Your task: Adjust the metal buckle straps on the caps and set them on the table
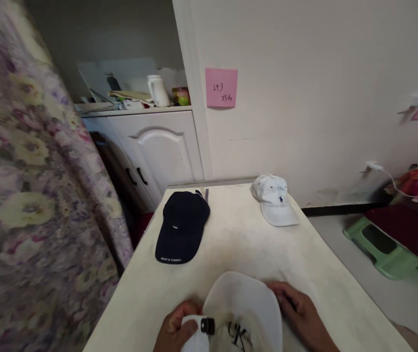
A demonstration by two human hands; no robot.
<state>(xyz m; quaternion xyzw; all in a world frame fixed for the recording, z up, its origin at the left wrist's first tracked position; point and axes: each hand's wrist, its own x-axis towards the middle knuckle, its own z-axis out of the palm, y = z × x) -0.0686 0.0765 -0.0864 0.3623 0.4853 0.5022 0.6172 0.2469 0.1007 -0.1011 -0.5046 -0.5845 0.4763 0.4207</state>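
Observation:
A pale cap [243, 303] with dark letters on its front panel lies at the near end of the table, brim pointing away from me; its lower part runs out of the picture. My left hand [177, 327] grips a smooth white piece [195, 335] with a black end, close against the cap's left side. Whether this piece belongs to the cap I cannot tell. Curled at the right edge of the brim, the fingers of my right hand [298, 313] pinch it, their tips partly hidden. Beyond my hands, a navy cap [183, 222] rests on the left.
A light-blue cap [273, 198] sits at the table's far right corner. The cream table [241, 234] meets a wall carrying a pink note [221, 88]. A flowered curtain [33, 195] hangs at left; a green stool [388, 249] stands on the floor at right.

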